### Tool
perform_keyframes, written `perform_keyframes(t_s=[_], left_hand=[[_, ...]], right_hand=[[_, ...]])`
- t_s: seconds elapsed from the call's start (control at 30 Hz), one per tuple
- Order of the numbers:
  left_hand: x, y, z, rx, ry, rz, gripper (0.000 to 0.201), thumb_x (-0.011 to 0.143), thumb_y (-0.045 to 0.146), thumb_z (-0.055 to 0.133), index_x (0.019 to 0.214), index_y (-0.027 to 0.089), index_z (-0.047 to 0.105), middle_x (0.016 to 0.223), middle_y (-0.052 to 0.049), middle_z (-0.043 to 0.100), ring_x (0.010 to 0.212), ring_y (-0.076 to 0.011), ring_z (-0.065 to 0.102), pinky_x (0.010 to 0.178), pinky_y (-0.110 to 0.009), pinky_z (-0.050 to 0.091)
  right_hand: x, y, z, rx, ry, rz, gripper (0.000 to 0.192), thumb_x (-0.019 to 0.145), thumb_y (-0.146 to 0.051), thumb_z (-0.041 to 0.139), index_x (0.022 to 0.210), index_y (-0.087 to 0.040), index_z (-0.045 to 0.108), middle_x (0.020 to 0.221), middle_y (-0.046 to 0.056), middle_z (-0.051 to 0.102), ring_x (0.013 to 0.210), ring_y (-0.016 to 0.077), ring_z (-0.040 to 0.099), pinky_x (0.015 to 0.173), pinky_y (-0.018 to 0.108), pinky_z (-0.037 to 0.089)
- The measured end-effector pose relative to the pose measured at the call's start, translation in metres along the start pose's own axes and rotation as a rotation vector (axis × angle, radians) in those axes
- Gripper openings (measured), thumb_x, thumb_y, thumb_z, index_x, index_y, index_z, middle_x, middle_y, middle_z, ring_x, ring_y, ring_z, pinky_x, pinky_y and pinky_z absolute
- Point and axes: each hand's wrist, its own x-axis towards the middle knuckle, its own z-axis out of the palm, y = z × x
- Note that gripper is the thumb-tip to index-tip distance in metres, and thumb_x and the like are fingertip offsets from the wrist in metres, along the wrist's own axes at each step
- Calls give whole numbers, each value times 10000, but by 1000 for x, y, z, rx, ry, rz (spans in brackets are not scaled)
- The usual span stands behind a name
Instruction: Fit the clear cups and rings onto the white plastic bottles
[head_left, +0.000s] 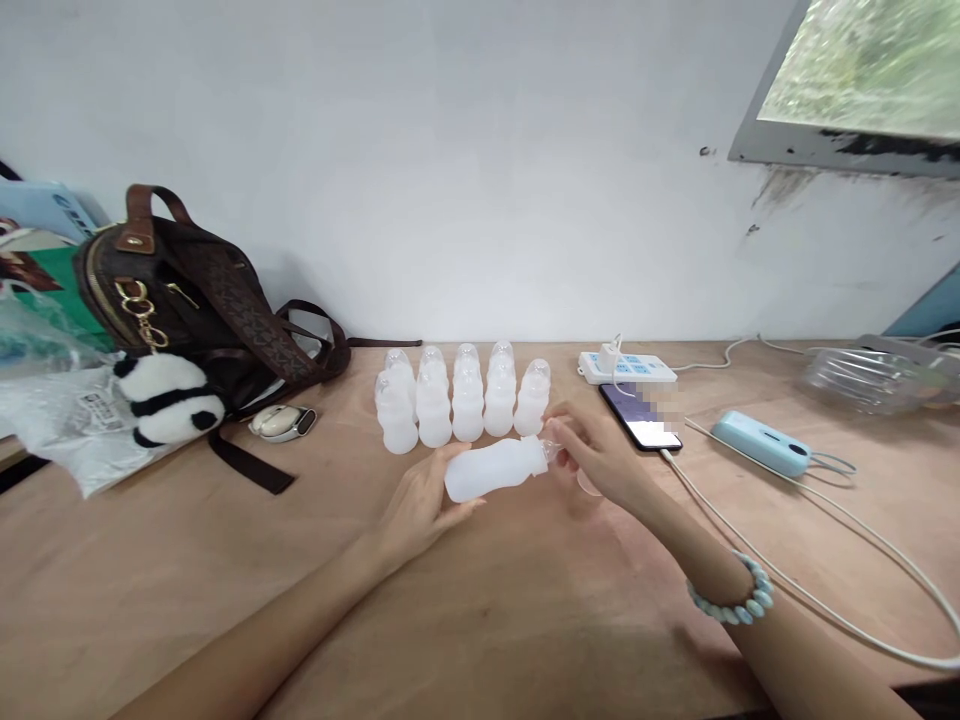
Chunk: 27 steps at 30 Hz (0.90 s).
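My left hand [420, 500] holds a white translucent bottle [491, 468] on its side, just above the wooden table [225, 570]. My right hand [596, 450] grips the clear cap at the bottle's neck [550, 452], fingers pinched around it. Behind the hands, several matching white bottles with clear dome caps [465, 400] stand upright in two rows near the wall.
A brown bag [187, 290] with a panda plush [169, 400] and a plastic bag [52, 400] lie at the left. A small case [281, 422], a phone [641, 415] on a cable, a power strip [626, 367], a light-blue power bank [761, 443] and a clear container [870, 378] sit at the right.
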Motion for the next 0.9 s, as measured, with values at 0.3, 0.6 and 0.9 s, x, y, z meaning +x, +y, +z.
perform_keyframes(t_s=[0.3, 0.6, 0.9], left_hand=[[3, 8, -2, -158, 51, -244, 386, 893, 389, 528, 1206, 188, 422, 1037, -80, 644, 746, -206, 601, 613, -293, 465], [6, 7, 0, -328, 121, -280, 345, 888, 366, 548, 1172, 197, 448, 1051, -65, 616, 890, -222, 598, 675, -280, 477], [3, 8, -2, -242, 95, -235, 379, 890, 366, 542, 1213, 205, 427, 1143, -91, 610, 942, -234, 611, 693, -293, 497]], right_hand=[[3, 32, 3, -713, 6, 136, 208, 766, -234, 703, 634, -187, 549, 632, 139, 644, 690, 299, 665, 569, 322, 377], [-16, -9, 39, -128, -299, -159, 166, 828, -343, 647, 740, -231, 563, 761, 0, 698, 674, 186, 638, 602, 282, 467], [5, 18, 12, 443, 212, 158, 386, 908, -565, 453, 774, -209, 520, 712, 16, 574, 586, 144, 507, 500, 253, 383]])
